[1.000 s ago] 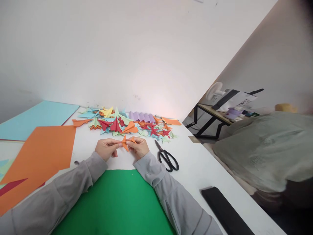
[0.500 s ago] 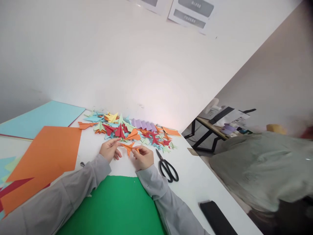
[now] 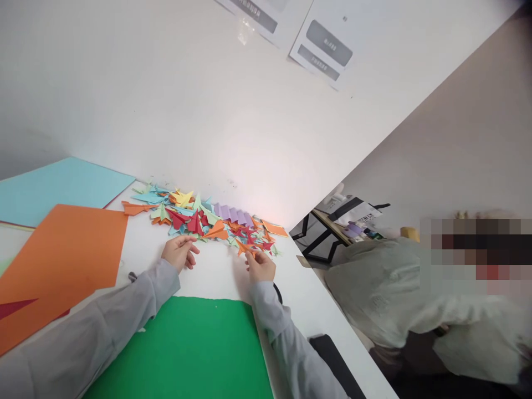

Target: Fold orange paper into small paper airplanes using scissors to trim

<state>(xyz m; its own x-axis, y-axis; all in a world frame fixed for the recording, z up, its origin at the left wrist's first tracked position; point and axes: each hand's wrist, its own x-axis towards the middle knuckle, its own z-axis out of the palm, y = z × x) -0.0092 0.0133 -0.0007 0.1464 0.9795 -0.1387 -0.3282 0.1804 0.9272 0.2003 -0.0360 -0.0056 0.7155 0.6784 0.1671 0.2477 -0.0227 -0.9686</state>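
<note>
My right hand [image 3: 261, 267] pinches a small folded orange paper plane [image 3: 244, 248] at the front edge of a heap of folded paper planes [image 3: 195, 221]. The heap is red, orange, yellow, green and blue and lies along the wall. To the left, my left hand [image 3: 180, 252] hovers in front of the heap with nothing in it, its fingers loosely apart. My right hand and sleeve hide most of the scissors; only a bit of a black handle [image 3: 277, 293] shows.
A green sheet [image 3: 187, 349] lies before me on the white table. Orange sheets [image 3: 78, 244] and light blue sheets [image 3: 70, 188] are at the left. A black flat object [image 3: 336, 363] sits near the right edge. Beyond it is a person in a grey-green garment [image 3: 374, 288].
The orange plane has left my left hand and moved right with my right hand to the heap's edge. My right hand now covers the scissors. The view has shifted slightly.
</note>
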